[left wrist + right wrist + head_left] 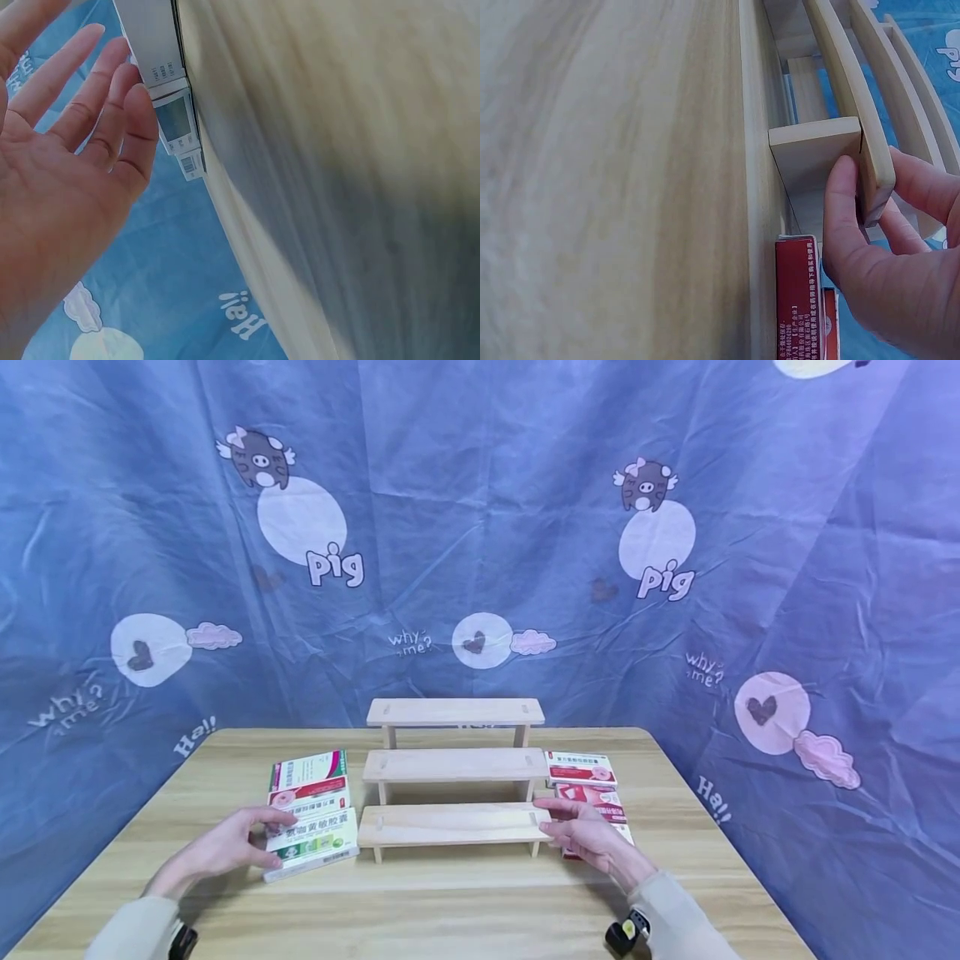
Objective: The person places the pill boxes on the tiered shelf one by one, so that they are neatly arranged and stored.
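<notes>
A wooden three-tier stand [457,765] stands in the middle of the table. My right hand [588,839] pinches the right end of its lowest board [874,161], thumb on one face and fingers on the other, in the right wrist view. At the left, my left hand [228,843] is at the left end of a white-and-green medicine box [315,839], fingers spread and relaxed; whether it presses the box is unclear. Behind that box lie a red-and-white medicine box [311,793] and a white box with green and magenta edges [307,770].
Red-and-white medicine boxes [581,768] lie in a column right of the stand, partly hidden by my right hand. The wooden table [420,918] runs back to a blue printed cloth [480,527], which hangs behind and along both sides.
</notes>
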The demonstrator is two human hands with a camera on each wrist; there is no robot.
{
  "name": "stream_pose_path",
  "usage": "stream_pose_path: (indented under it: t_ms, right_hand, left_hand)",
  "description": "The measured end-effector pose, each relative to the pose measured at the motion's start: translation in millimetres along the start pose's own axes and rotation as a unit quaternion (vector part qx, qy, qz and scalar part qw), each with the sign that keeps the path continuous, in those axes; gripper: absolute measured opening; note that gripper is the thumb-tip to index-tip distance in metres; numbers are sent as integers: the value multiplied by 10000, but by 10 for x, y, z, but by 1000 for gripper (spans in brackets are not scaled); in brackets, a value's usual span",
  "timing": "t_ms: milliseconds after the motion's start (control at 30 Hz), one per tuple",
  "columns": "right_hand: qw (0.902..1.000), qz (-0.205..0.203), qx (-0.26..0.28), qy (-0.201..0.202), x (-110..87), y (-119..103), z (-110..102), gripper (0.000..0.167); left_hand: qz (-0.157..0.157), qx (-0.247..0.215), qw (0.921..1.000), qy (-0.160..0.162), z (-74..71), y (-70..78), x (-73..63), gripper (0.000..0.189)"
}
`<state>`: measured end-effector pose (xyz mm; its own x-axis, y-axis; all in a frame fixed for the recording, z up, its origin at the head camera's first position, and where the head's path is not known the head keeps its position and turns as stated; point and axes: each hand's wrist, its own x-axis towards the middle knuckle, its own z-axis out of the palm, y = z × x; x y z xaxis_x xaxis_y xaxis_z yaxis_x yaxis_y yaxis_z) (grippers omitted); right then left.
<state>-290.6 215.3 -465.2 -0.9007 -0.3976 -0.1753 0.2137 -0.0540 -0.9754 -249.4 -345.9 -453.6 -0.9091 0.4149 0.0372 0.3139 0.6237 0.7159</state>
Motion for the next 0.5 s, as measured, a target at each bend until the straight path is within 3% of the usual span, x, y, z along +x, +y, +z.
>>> stream_pose_path:
  t_ms: [267,500]
  right_hand:
    - [10000,-12,20,18,-3,10,7,54]
    - [10000,6,18,61,1,12,19,55]
  left_hand:
    - [344,619,9974,136,12,-20,-42,69]
    - [143,661,9977,-48,-5,-21,-69,73]
